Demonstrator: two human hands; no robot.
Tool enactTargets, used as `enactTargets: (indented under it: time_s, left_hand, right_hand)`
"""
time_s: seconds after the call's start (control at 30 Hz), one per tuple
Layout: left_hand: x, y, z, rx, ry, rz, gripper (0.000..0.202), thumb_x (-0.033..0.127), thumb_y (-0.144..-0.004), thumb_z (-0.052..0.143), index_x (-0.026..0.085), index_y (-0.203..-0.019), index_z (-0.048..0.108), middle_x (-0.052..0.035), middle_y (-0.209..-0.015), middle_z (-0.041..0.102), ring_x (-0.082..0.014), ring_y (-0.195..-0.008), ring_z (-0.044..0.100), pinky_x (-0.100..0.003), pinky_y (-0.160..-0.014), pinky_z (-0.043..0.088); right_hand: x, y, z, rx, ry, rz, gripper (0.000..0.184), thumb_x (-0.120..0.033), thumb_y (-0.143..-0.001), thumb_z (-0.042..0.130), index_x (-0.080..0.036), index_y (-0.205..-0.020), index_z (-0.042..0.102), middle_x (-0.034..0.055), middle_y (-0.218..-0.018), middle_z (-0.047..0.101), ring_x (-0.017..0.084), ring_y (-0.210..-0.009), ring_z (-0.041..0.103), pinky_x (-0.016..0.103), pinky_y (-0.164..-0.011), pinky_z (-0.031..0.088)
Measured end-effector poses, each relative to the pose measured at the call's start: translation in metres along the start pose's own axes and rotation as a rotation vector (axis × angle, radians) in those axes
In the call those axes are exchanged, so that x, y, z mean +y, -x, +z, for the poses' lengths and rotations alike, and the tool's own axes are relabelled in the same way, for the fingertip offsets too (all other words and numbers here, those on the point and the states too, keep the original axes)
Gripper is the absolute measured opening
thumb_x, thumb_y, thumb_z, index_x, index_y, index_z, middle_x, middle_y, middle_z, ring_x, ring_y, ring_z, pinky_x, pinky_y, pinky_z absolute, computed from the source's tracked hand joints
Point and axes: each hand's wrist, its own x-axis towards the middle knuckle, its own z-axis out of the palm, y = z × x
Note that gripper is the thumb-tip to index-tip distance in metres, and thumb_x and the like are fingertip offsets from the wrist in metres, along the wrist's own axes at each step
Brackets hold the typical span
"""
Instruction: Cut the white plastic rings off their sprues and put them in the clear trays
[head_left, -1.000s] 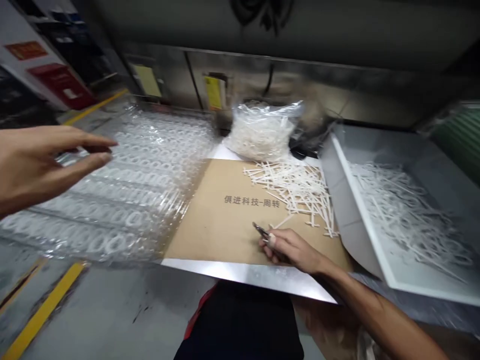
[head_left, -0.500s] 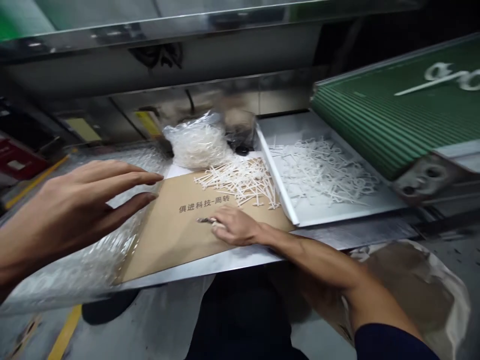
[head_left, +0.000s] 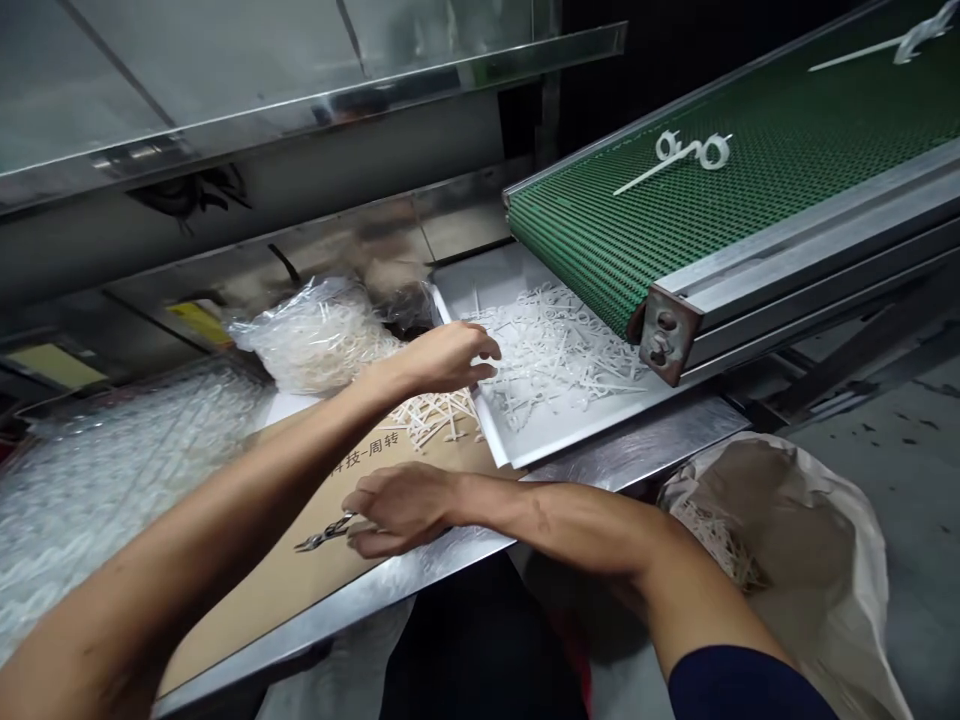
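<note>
My left hand (head_left: pixel 448 358) reaches across to the near-left edge of a white tray (head_left: pixel 517 452) that holds several thin white plastic pieces (head_left: pixel 559 350); its fingers are curled loosely and apart, and nothing shows in them. My right hand (head_left: pixel 397 505) rests on a brown cardboard sheet (head_left: pixel 300 580) near the table's front edge, closed on small metal cutters (head_left: pixel 324 536) whose tip points left. A loose pile of white plastic sticks (head_left: pixel 435 412) lies on the cardboard just under my left hand.
A green conveyor belt (head_left: pixel 720 180) slopes down to the tray and carries a white ringed part (head_left: pixel 686 152). A clear bag of white pieces (head_left: pixel 315 340) stands behind the cardboard. Bubble wrap (head_left: pixel 97 470) covers the left. An open sack (head_left: pixel 787 560) hangs at the lower right.
The view has swung to the right, bringing the conveyor in. My left hand has moved from the left over the bubble wrap across to the tray's edge. My right hand stays on the cardboard with the cutters.
</note>
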Motion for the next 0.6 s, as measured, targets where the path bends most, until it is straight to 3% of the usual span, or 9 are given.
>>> enactTargets:
  time_s: [0.17, 0.23, 0.3, 0.47, 0.6]
  left_hand:
    - [0.004, -0.063, 0.026, -0.313, -0.035, -0.053, 0.028, 0.012, -0.072, 0.074, 0.022, -0.097, 0.082, -0.006, -0.091, 0.079, -0.0177, -0.077, 0.068, -0.028, -0.072, 0.049]
    - [0.005, -0.073, 0.03, -0.393, -0.046, -0.074, 0.024, 0.01, -0.067, 0.075, 0.02, -0.088, 0.082, -0.0049, -0.084, 0.078, -0.0152, -0.07, 0.063, -0.026, -0.069, 0.046]
    - [0.006, -0.074, 0.025, -0.422, -0.029, -0.065, 0.018, 0.013, -0.071, 0.075, 0.019, -0.087, 0.081, -0.0043, -0.084, 0.077, -0.014, -0.07, 0.062, -0.025, -0.067, 0.043]
    - [-0.001, -0.045, -0.018, -0.354, 0.052, -0.044, 0.013, 0.022, -0.085, 0.069, 0.019, -0.094, 0.077, -0.0017, -0.091, 0.077, -0.0128, -0.077, 0.064, -0.023, -0.068, 0.04]
    - [-0.022, 0.01, -0.055, -0.147, 0.328, -0.106, 0.017, 0.03, -0.085, 0.073, 0.014, -0.09, 0.075, 0.0006, -0.08, 0.073, -0.0109, -0.072, 0.06, -0.022, -0.07, 0.041]
  right_hand:
    - [0.002, 0.0, -0.004, 0.001, 0.019, -0.017, 0.035, -0.051, -0.104, 0.049, -0.018, -0.102, 0.062, 0.0119, -0.108, 0.075, 0.028, -0.1, 0.07, 0.038, -0.083, 0.059]
    - [0.003, 0.001, -0.006, 0.001, 0.02, -0.026, 0.036, -0.052, -0.105, 0.047, -0.018, -0.103, 0.061, 0.0114, -0.108, 0.075, 0.028, -0.101, 0.07, 0.038, -0.084, 0.06]
    - [0.002, 0.001, -0.007, -0.001, 0.026, -0.031, 0.037, -0.052, -0.106, 0.045, -0.018, -0.102, 0.061, 0.0114, -0.107, 0.075, 0.028, -0.102, 0.07, 0.039, -0.086, 0.059]
    - [0.001, 0.001, -0.007, -0.024, 0.045, -0.024, 0.038, -0.052, -0.106, 0.046, -0.018, -0.104, 0.062, 0.0117, -0.106, 0.075, 0.028, -0.101, 0.071, 0.04, -0.087, 0.06]
    - [0.001, 0.003, -0.008, -0.034, 0.048, -0.029, 0.039, -0.053, -0.105, 0.047, -0.018, -0.108, 0.063, 0.0091, -0.103, 0.074, 0.027, -0.095, 0.072, 0.04, -0.083, 0.06]
